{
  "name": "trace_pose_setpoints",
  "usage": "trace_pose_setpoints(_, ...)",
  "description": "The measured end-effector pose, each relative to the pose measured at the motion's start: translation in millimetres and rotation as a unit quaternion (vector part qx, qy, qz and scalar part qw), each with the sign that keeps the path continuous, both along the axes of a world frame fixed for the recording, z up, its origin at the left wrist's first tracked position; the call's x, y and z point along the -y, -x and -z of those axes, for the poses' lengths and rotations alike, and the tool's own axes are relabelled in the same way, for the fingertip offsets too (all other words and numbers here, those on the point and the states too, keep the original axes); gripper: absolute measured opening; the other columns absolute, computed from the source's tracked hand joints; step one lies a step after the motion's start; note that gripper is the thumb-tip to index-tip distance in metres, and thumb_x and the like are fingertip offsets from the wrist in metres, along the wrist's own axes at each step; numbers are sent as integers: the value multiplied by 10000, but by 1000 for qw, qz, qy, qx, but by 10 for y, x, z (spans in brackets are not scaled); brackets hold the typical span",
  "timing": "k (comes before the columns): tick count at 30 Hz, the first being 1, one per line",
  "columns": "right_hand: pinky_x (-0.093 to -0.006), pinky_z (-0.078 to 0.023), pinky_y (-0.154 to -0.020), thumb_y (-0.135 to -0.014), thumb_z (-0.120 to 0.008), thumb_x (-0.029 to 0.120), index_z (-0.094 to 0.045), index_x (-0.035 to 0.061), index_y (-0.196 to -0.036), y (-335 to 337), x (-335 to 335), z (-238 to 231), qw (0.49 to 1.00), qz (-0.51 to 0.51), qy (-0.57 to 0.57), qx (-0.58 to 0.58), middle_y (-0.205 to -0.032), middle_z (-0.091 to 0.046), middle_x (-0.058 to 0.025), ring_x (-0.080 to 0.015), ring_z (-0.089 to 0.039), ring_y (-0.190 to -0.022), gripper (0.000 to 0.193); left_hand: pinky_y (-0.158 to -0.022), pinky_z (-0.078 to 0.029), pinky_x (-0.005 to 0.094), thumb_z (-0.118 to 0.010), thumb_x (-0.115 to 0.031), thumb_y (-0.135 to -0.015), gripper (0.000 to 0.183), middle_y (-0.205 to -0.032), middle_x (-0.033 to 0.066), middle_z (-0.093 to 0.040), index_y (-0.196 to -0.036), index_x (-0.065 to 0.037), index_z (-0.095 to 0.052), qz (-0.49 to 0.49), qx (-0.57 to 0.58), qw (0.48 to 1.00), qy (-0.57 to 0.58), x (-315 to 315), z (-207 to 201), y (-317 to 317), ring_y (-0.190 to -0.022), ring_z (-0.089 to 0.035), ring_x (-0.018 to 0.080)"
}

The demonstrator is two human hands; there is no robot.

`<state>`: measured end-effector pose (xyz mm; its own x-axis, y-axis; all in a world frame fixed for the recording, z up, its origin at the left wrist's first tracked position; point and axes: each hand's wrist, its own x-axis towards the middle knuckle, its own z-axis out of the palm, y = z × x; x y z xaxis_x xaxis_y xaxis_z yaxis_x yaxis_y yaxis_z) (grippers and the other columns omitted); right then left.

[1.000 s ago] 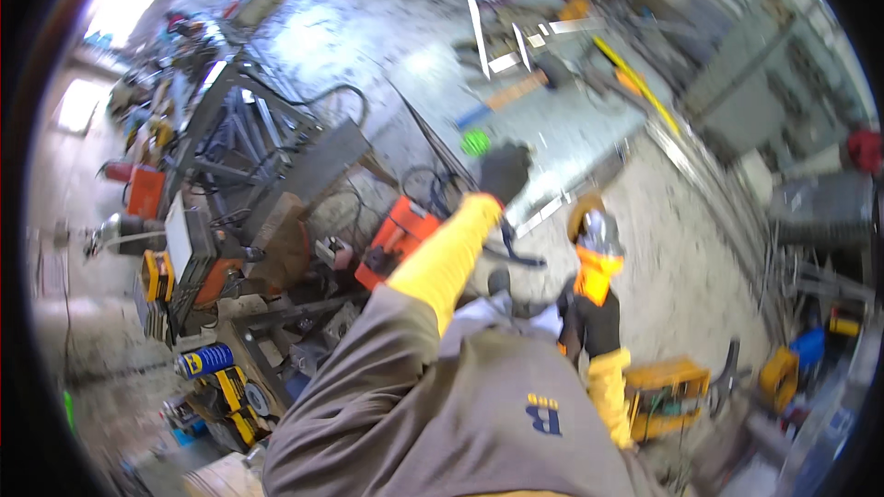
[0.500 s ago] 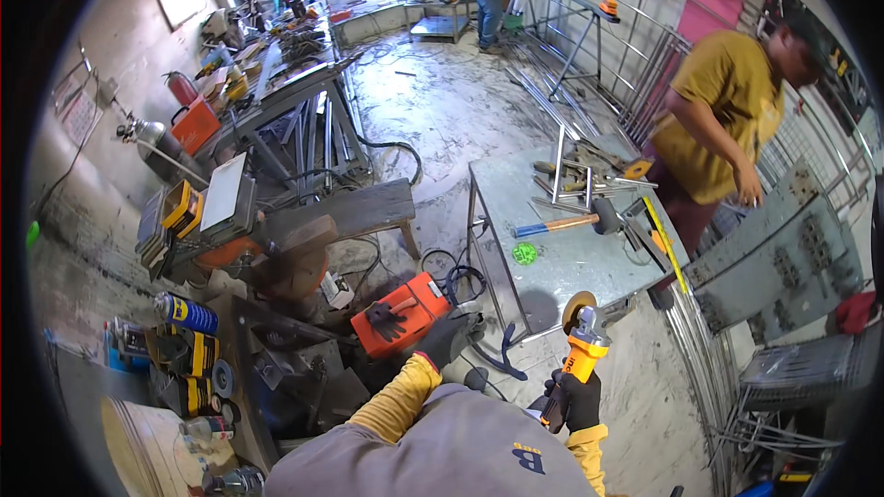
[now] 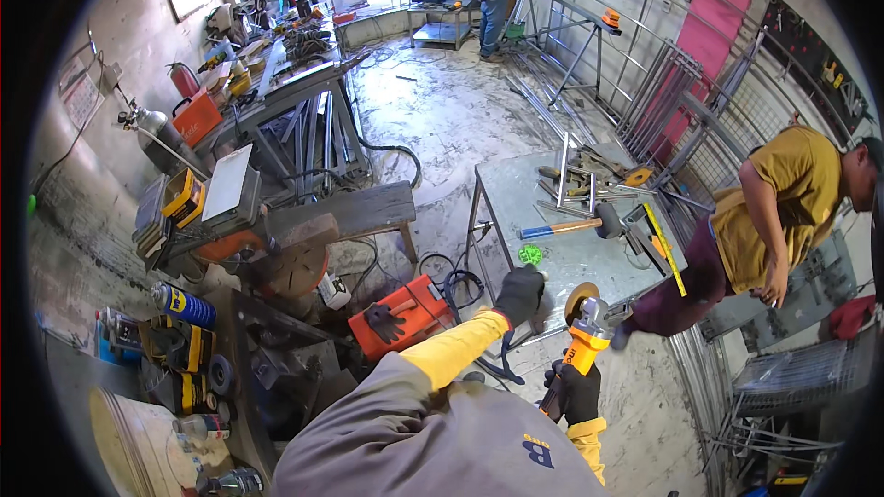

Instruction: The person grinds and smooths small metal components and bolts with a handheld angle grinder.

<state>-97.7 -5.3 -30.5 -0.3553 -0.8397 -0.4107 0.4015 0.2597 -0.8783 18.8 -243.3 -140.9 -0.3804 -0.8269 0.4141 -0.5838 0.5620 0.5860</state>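
Observation:
My right hand [image 3: 579, 393], in a black glove, is wrapped round the body of a yellow and black angle grinder [image 3: 584, 347]. The grinder points upward, with its brown disc [image 3: 580, 300] close to the near edge of the metal worktable [image 3: 502, 189]. My left hand [image 3: 519, 294], also black-gloved, is left of the disc at that same edge. Its fingers look curled, and what they hold, if anything, I cannot make out. Just beyond it lies a small bright green round piece [image 3: 530, 254]. A hammer [image 3: 603, 221] with a blue and wooden handle rests farther back.
A welded metal frame [image 3: 575, 179] and a yellow tape measure [image 3: 665, 248] lie on the worktable. To its right a co-worker [image 3: 783, 212] bends forward. An orange-red case [image 3: 401, 315] with a black glove on it stands left, beside cables and a wooden bench [image 3: 354, 209].
My left hand has moved up and right, from above the orange-red case to the table edge. The grinder stays nearly in place. The co-worker has shifted right, with a leg stretched toward the table.

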Motion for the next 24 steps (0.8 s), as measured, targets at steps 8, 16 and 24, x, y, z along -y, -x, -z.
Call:
trace_pose_setpoints(8,-383,-648,-716,-874,-690,94,-616,-33,-1157,-3,-119,-96,999,33,-2,-21,-935,-701,-129,-256,-746,-768,319,-797,-517,473,-605,-155,-976,257,-969,116,-681,-1182,-158,-758,145,127,977,90,-44,106,287,-916,-674,337)
trace_pose_setpoints(16,-373,-631,-699,-876,-680,113,-637,-28,-1098,11,-126,-89,999,41,0,-32,-879,-695,-116,-239,-728,-734,266,-859,-526,468,-606,-171,-1010,254,-1146,162,-671,-1226,-125,-733,148,97,981,85,-33,247,252,-989,-664,361)
trace_pose_setpoints(24,-355,-600,-692,-884,-670,135,-643,-9,-1071,-41,-89,-230,998,32,-9,-57,-859,-681,-101,-222,-704,-716,238,-873,-527,475,-666,-181,-906,202,-1158,148,-686,-1079,-117,-748,72,38,988,132,-79,241,233,-1032,-673,344)
